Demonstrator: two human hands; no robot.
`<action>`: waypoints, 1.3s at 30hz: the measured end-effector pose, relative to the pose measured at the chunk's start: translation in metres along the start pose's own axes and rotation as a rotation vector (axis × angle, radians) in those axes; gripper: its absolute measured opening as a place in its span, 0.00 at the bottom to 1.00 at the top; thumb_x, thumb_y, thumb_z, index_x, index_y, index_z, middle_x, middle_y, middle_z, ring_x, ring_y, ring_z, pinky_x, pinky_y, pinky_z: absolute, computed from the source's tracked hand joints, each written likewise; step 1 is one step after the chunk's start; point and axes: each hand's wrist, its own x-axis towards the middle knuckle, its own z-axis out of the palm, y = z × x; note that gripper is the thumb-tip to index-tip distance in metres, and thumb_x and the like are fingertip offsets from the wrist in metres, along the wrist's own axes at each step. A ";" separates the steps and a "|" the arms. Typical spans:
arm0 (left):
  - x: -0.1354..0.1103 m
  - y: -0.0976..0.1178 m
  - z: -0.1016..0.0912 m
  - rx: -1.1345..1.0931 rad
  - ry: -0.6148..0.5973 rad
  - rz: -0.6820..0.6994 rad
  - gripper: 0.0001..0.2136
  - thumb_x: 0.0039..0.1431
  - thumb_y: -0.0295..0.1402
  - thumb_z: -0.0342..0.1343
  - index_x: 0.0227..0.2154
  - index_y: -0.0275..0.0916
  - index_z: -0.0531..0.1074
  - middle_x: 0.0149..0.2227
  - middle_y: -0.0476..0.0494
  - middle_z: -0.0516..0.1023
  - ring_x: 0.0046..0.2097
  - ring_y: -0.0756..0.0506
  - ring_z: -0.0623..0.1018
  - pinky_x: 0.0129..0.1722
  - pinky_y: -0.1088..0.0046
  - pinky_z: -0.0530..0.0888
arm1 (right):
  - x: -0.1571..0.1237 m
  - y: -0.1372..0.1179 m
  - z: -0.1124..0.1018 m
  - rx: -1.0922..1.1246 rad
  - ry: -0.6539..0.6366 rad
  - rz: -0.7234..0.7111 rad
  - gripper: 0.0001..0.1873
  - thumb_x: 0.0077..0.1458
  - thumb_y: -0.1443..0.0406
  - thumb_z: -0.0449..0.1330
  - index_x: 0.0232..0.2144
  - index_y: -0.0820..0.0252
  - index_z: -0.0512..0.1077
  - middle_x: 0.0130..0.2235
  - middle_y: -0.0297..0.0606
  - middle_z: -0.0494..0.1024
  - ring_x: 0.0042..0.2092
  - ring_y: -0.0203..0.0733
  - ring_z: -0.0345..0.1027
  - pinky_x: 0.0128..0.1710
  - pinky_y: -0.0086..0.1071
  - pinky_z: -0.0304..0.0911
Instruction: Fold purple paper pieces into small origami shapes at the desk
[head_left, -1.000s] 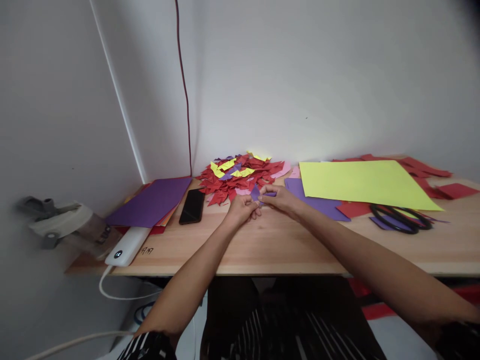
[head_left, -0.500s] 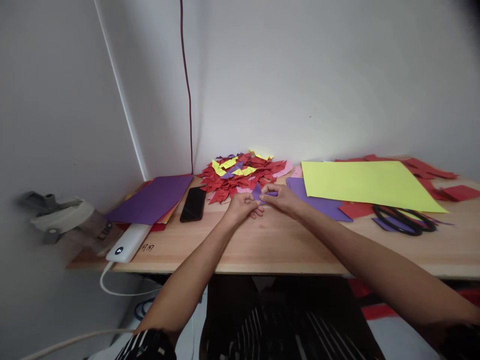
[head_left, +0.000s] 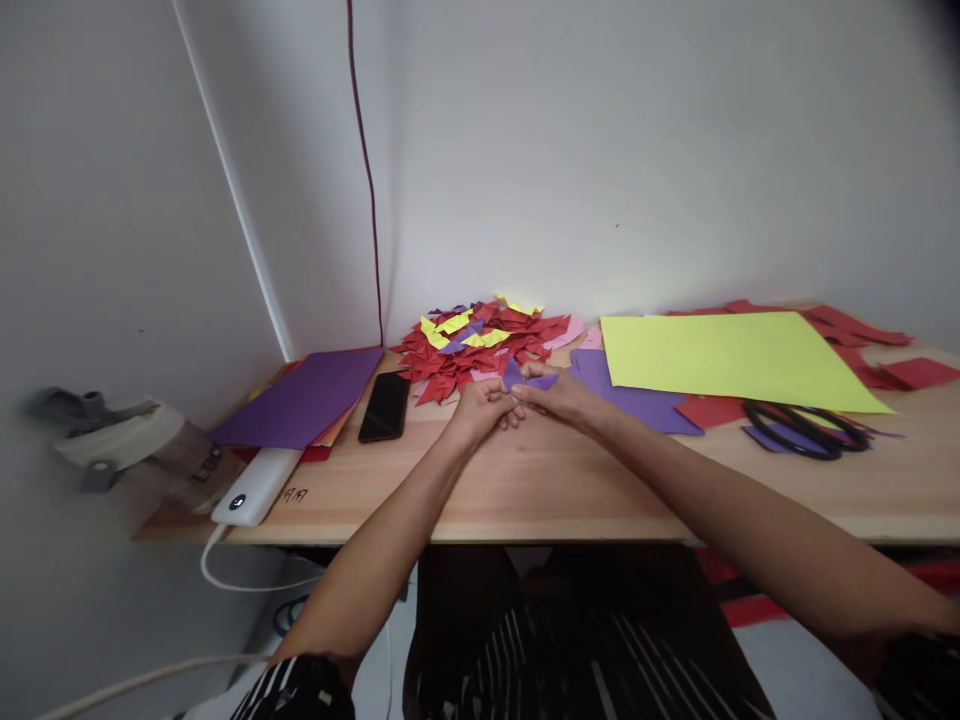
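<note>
Between my two hands is a small folded piece of purple paper point(head_left: 513, 376), with one pointed corner standing up. My left hand point(head_left: 482, 408) pinches its left side, fingers curled. From the right, my right hand point(head_left: 556, 392) grips the same paper between thumb and fingers, and a purple flap shows along its index finger. The exact folds are partly hidden by my fingertips. Just behind my hands lies a heap of folded paper pieces point(head_left: 457, 362), mostly red, with yellow, purple and pink ones among them.
Left of the heap lie a black phone point(head_left: 385, 407), purple sheets point(head_left: 307, 400) and a white power bank point(head_left: 255, 490) with a cable. A clear bottle point(head_left: 161, 450) is at far left. On the right are a yellow sheet point(head_left: 735, 360), purple paper point(head_left: 637, 400), black-handled scissors point(head_left: 795, 440) and red pieces point(head_left: 919, 373).
My right thumb and fingers have shifted slightly on the purple paper, and its flap now shows wider at the right. The whole view has moved a little.
</note>
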 end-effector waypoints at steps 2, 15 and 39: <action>0.000 -0.002 0.002 0.052 0.022 -0.010 0.07 0.49 0.26 0.58 0.21 0.34 0.66 0.19 0.48 0.74 0.18 0.56 0.70 0.19 0.82 0.63 | 0.000 0.001 0.002 -0.046 0.050 -0.058 0.19 0.49 0.51 0.62 0.25 0.58 0.63 0.22 0.28 0.64 0.25 0.33 0.55 0.28 0.29 0.51; 0.004 -0.006 0.005 0.058 0.029 -0.037 0.11 0.54 0.33 0.57 0.20 0.36 0.63 0.12 0.57 0.61 0.13 0.58 0.56 0.15 0.79 0.49 | 0.001 0.000 0.000 0.060 0.052 0.080 0.23 0.53 0.45 0.56 0.24 0.58 0.62 0.19 0.27 0.61 0.20 0.31 0.51 0.22 0.28 0.47; -0.006 0.007 0.011 -0.041 -0.067 -0.036 0.10 0.49 0.35 0.57 0.21 0.36 0.65 0.15 0.54 0.62 0.15 0.58 0.57 0.16 0.78 0.48 | -0.006 -0.009 0.002 0.146 -0.071 0.030 0.23 0.51 0.47 0.60 0.21 0.59 0.64 0.18 0.26 0.57 0.21 0.30 0.46 0.23 0.29 0.41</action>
